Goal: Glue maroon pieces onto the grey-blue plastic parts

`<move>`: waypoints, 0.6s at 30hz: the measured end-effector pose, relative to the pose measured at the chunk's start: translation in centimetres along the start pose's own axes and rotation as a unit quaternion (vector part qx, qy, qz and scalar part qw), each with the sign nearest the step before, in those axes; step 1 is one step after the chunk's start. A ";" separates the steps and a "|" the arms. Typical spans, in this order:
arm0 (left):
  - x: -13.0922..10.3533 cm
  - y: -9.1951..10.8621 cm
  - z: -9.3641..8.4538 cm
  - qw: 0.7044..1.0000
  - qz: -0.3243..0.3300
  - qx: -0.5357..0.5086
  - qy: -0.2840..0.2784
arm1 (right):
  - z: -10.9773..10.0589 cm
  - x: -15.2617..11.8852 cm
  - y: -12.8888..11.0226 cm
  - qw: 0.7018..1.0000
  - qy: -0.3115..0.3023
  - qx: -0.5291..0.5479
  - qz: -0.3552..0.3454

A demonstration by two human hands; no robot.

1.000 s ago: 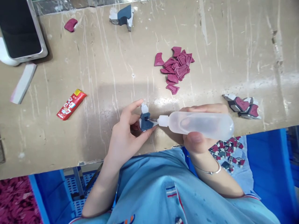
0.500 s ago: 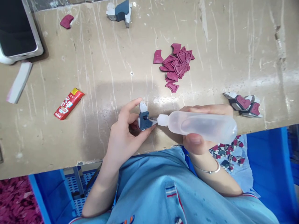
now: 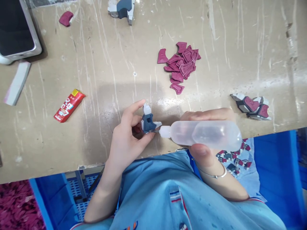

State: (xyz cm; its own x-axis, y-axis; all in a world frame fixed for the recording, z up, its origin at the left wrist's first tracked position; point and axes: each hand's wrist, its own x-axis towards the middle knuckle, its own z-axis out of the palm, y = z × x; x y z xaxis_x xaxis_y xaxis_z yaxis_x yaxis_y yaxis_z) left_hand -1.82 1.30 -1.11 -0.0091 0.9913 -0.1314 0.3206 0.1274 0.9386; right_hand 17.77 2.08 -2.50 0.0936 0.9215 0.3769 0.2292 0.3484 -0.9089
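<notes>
Between the thumb and fingers of my left hand (image 3: 127, 137) is a small dark blue and white plastic part (image 3: 148, 123), held just above the table. My right hand (image 3: 203, 148) is closed around a translucent squeeze bottle (image 3: 205, 133) with clear liquid in it, lying nearly level. Its white cap and thin nozzle point left, the tip at the lower right edge of the plastic part. Whether the tip touches the part I cannot tell. Beyond my hands lies a pile of maroon plastic pieces (image 3: 183, 64).
Finished-looking maroon and grey parts (image 3: 251, 107) lie at the right edge of the table (image 3: 115, 70). A red packet (image 3: 69, 105), a white strip (image 3: 18, 83) and a phone-like device (image 3: 18, 32) are on the left. Blue bins (image 3: 275, 166) stand below, one side holding assembled parts.
The bottle in my right hand has moved down toward me, its nozzle shifting from the middle of the plastic part to its lower edge. My left hand stays nearly still.
</notes>
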 end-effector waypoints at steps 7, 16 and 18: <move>0.0 -0.2 0.0 1.000 0.012 0.011 0.004 | 0.1 0.0 -0.7 0.999 0.000 -0.045 0.027; 0.1 -0.1 0.1 1.000 0.020 0.003 0.014 | -0.2 -0.1 -0.5 1.000 0.007 -0.016 -0.004; 0.1 -0.2 0.1 1.000 0.025 0.003 0.015 | -0.6 -0.2 -0.5 1.000 -0.015 -0.022 0.011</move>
State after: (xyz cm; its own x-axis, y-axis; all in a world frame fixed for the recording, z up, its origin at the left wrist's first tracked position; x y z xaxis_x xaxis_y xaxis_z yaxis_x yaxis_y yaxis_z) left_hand -1.79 1.36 -1.32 -0.0206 0.9970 -0.0748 0.3264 0.0774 0.9421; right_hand 18.19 1.66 -2.02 0.0702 0.9341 0.3502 0.2690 0.3203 -0.9083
